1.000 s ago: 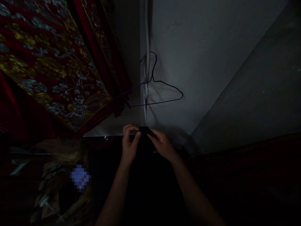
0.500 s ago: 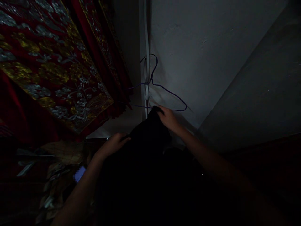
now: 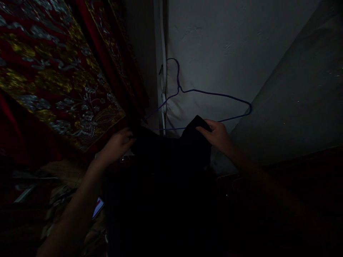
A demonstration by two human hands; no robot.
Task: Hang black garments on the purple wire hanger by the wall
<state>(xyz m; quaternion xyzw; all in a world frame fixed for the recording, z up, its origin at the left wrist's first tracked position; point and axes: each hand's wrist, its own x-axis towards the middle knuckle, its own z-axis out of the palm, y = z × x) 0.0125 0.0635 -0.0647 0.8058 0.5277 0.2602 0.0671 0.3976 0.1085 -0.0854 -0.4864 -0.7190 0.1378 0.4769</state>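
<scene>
Matt black cloth point(image 3: 171, 157), glossy-patterned fabric drapery point(image 3: 56, 78), slightly rough wall point(image 3: 209, 46).

Left hand point(image 3: 118, 144) and right hand point(image 3: 217, 135) hold black cloth point(image 3: 171, 151) spread; purple hanger point(image 3: 178, 81) hangs behind it, red embroidered textile point(image 3: 66, 78) at left.

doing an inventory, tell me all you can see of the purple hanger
The purple hanger is thin, seemingly coated wire, with a curved hook, narrow neck, two shoulders and a bottom bar. It hangs before the grey wall, hook crossing the pale cord, right end higher in view. Black cloth pinched by the right hand hides part of the bar; contact is unclear. The left end fades near the red cloth.
</scene>
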